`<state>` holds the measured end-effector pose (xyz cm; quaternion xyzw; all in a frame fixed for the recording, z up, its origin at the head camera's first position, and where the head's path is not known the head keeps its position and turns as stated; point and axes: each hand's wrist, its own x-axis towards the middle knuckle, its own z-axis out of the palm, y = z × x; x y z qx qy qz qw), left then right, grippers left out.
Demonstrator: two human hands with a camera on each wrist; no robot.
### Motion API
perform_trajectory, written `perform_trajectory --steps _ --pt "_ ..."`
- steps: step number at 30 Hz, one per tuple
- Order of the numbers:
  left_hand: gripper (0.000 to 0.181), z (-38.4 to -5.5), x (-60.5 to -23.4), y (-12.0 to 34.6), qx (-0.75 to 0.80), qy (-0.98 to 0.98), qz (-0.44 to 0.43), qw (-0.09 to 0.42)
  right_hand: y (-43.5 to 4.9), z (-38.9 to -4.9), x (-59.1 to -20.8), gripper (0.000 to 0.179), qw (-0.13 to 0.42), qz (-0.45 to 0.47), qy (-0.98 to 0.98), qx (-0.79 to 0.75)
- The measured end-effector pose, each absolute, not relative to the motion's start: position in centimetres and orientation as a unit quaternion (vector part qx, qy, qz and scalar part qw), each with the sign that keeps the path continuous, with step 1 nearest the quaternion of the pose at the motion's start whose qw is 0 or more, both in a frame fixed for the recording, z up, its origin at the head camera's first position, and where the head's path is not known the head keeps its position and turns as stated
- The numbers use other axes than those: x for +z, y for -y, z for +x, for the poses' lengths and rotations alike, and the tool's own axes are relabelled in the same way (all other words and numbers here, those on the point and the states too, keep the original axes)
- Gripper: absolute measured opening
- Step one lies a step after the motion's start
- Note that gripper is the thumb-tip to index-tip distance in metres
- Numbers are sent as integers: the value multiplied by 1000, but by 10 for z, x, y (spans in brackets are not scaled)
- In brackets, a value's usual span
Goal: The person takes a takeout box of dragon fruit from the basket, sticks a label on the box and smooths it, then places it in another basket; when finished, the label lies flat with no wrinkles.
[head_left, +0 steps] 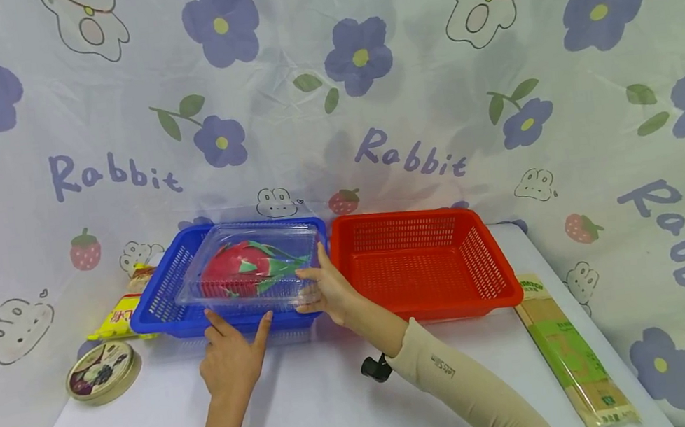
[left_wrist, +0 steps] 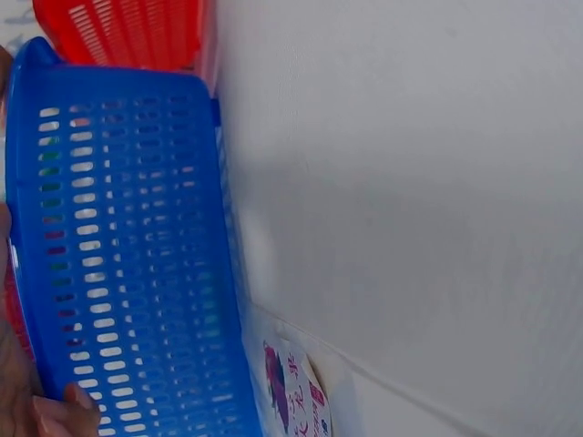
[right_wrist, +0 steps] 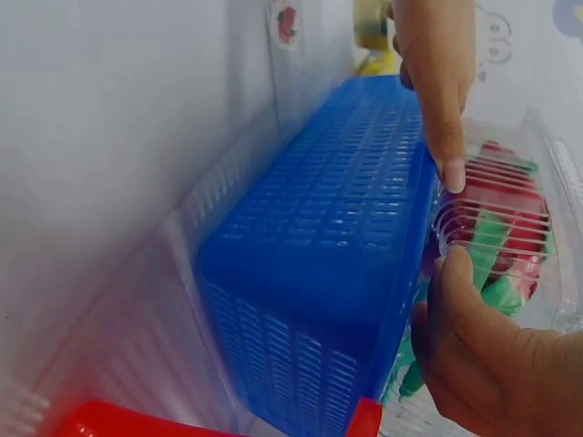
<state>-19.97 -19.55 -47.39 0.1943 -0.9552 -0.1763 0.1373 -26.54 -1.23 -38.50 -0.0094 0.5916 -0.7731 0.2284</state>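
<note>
A clear plastic box (head_left: 198, 254) with a red and green dragon fruit (head_left: 231, 268) inside lies across the top of the blue basket (head_left: 154, 316). My right hand (head_left: 333, 288) grips the box by its right end, the thumb on the near side in the right wrist view. At the basket's front rim is my left hand (head_left: 229, 360), forefinger and thumb stretched apart toward the box's near edge. In the left wrist view, some of its fingertips (left_wrist: 77, 410) show against the basket's slotted wall.
A red basket (head_left: 409, 269) stands right of the blue one. A flat noodle-like packet (head_left: 570, 349) lies at far right. On the left are a round tin (head_left: 102, 373) and a yellow snack bag (head_left: 122, 317). A printed card (left_wrist: 296, 391) lies before the blue basket.
</note>
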Motion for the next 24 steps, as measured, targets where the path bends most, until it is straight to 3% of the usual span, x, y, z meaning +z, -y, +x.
perform_trajectory --steps 24 --pt "125 -200 -476 195 -173 954 194 151 3 -260 -382 85 222 -10 -587 -778"
